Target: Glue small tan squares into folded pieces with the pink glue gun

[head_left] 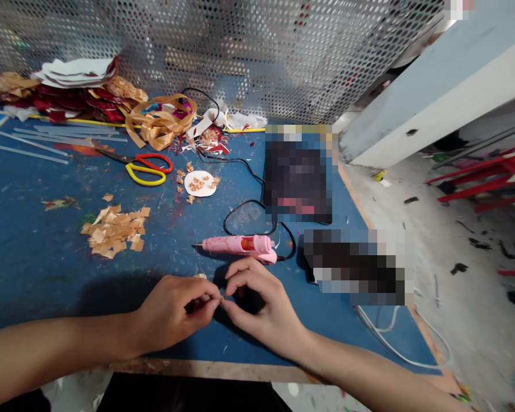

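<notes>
My left hand (171, 312) is closed in a pinch on a tiny tan ribbon piece (221, 300), mostly covered by the fingertips. Facing it, my right hand (261, 300) has its thumb tip against or very near that piece, with the other fingers curved and apart from the thumb. Just beyond both hands lies a pink hot glue gun (240, 246), nozzle to the left. A pile of tan ribbon squares (114, 229) is farther left. Small folded tan bits lie on and around a white oval disc (206, 191) behind the glue gun.
Scissors (148, 169) with red and yellow handles lie beside several clear glue sticks (68, 134). Coiled tan ribbon (158, 126) and heaped fabric (77, 94) line the perforated metal panel (240, 57). Two blurred dark objects and a white cable (386, 329) are at right.
</notes>
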Demonstrator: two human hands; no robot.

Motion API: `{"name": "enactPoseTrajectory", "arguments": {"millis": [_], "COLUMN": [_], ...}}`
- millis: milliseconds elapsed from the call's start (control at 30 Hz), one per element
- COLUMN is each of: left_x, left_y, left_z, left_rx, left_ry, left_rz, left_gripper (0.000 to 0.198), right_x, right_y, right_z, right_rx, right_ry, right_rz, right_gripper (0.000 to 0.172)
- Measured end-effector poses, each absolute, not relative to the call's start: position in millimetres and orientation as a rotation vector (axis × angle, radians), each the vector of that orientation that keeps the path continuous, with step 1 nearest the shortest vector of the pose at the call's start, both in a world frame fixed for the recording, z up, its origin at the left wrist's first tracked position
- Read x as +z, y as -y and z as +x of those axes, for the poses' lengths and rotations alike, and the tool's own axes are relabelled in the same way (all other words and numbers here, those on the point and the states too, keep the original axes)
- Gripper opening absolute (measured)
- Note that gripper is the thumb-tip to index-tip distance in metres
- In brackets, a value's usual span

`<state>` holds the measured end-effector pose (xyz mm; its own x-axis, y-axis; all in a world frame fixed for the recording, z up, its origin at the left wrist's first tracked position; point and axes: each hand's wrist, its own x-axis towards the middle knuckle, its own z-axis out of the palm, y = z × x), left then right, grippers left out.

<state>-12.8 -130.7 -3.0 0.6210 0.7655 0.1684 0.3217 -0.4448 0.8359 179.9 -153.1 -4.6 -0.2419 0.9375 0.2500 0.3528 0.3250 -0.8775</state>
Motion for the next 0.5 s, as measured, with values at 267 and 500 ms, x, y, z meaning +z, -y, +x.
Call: {"name": "enactPoseTrajectory", "arguments": {"millis": [267, 500], "left_x": [-3, 41], "left_y": [130, 86], "left_z": [-16, -27], "left_rx": [0.532, 0.704], "left_ry": [-0.819, -1.03], "left_rz": [1.752, 1.921], "left_gripper": [0.009, 0.018], "right_x": [-2, -5], "right_y": [153, 156], "right_z": [184, 186], "right_rx": [0.929, 1.042], "right_ry": [1.795, 1.856], "right_rz": [-1.109, -1.055], "right_gripper": [0.008, 0.008]}}
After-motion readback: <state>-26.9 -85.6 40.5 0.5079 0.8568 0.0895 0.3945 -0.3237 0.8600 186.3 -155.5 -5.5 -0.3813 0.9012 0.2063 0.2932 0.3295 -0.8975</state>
